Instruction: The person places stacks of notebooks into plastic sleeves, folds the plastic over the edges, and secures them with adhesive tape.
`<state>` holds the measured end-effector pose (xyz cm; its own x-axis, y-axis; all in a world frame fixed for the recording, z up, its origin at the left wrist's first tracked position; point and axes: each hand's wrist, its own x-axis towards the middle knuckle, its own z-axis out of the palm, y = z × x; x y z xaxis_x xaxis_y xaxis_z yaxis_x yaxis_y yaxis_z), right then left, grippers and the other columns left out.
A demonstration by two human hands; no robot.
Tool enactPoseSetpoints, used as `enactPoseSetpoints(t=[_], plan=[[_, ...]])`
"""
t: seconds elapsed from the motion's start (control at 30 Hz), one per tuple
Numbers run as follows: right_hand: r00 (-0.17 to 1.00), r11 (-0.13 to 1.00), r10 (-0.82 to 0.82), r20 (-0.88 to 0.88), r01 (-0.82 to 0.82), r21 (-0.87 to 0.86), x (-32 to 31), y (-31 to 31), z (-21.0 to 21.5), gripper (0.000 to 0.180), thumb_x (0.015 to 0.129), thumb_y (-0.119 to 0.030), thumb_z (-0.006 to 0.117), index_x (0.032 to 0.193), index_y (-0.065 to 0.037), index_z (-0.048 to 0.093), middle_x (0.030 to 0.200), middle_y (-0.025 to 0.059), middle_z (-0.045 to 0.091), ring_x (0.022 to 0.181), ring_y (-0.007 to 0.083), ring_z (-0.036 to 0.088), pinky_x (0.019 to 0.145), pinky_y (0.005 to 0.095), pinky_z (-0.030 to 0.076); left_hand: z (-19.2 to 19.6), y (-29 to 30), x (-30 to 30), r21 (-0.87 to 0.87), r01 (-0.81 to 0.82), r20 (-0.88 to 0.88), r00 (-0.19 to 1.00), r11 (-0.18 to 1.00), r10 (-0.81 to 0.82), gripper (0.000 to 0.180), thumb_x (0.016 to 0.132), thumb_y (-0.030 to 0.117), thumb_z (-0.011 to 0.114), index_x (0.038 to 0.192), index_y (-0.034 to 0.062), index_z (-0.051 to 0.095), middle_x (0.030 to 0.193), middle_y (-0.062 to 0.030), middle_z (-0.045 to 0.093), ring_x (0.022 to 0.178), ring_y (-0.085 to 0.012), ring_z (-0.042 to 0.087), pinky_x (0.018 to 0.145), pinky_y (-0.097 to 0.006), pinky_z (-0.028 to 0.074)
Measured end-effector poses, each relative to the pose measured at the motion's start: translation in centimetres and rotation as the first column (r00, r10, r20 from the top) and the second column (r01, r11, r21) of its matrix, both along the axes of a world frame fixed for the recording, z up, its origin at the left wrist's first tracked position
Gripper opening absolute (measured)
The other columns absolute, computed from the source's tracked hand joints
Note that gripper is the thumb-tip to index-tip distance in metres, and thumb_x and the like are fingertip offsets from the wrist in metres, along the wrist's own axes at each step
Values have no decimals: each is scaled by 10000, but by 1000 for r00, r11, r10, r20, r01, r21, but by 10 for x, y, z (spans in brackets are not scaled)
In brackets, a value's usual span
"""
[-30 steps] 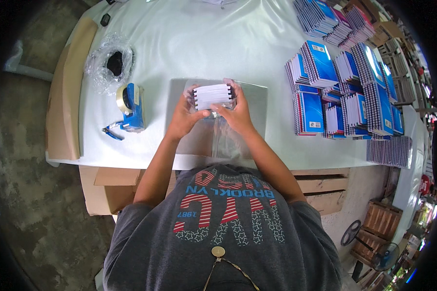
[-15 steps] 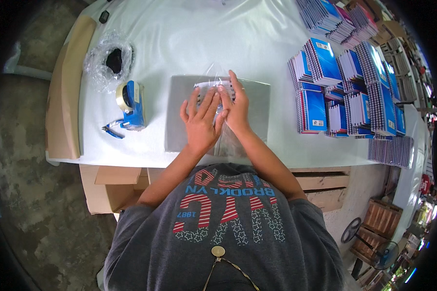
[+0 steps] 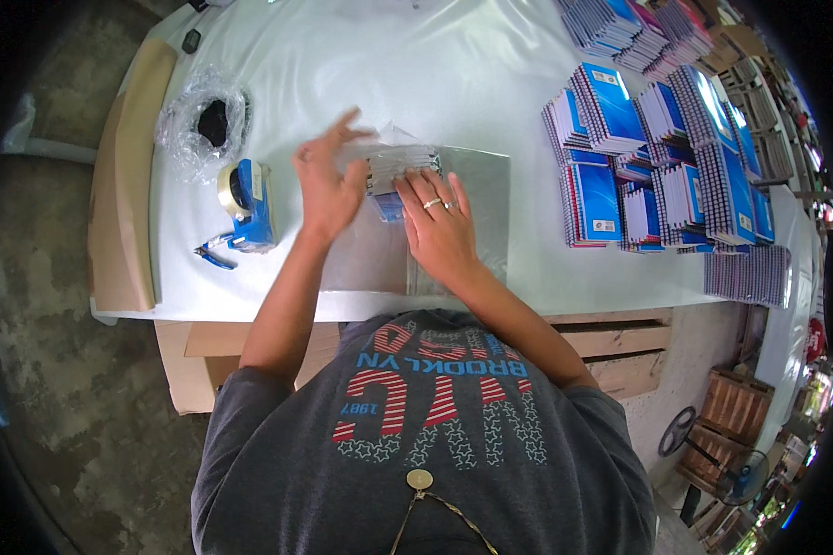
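Observation:
A small bundle of notebooks (image 3: 382,176) in clear plastic, with page edges and a bit of blue cover showing, lies in front of me on a pile of clear plastic sheets (image 3: 487,217). My right hand (image 3: 440,227) rests on the bundle with its fingers laid out over the near right part. To the left of the bundle, my left hand (image 3: 327,180) is lifted and holds nothing, its fingers spread and slightly blurred at the tips. A loose flap of plastic stands up at the bundle's far end.
At the left stand a blue tape dispenser (image 3: 256,208) and blue-handled pliers (image 3: 215,252), with crumpled plastic wrap (image 3: 180,120) beyond. A cardboard strip (image 3: 125,203) runs along the table's left edge. Stacked blue spiral notebooks (image 3: 594,199) fill the right side.
My left hand has lifted off the bundle and moved left, its fingers opening out. My right hand has shifted nearer and flattened on the bundle, so more of the notebooks shows.

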<state>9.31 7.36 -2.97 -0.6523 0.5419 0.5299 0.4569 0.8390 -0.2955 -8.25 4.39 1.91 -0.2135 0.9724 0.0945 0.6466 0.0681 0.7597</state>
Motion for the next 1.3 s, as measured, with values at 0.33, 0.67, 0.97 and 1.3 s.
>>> enactPoseSetpoints(t=[0.33,0.67,0.97,1.3], plan=[[997,997,-73,4,73,5,-10,-1,-1,340,765,-60,585,1105,-44,589,1193,82,543,1146,267,487,973,424,400,-9,12,20,86,39,-231,973,996,-18,123,833,97,631,923,23,672,948,-127,678,821,-242,647,774,-324,508],[802,984,-33,-596,-78,-160,-15,15,-25,526,758,10,618,1258,-70,479,1143,97,600,1164,260,498,981,429,364,-29,-7,37,345,27,-125,992,938,17,225,803,-39,596,1014,23,645,1044,-121,658,1031,-286,614,969,-377,442],[933,961,165,-320,-224,-159,0,44,-17,386,717,-81,706,1083,-159,612,1021,-7,652,1076,194,551,906,386,358,-29,-57,39,412,-265,-129,930,872,344,341,717,-73,634,1019,83,661,1012,-94,675,917,-218,648,818,-315,486],[903,977,182,-389,-211,-31,0,39,-23,176,650,-120,765,780,-205,683,947,-72,661,1003,156,565,862,328,343,-45,-151,-159,-691,-529,317,390,492,864,335,843,334,598,1019,57,663,735,-13,519,652,-96,410,524,-226,351]])
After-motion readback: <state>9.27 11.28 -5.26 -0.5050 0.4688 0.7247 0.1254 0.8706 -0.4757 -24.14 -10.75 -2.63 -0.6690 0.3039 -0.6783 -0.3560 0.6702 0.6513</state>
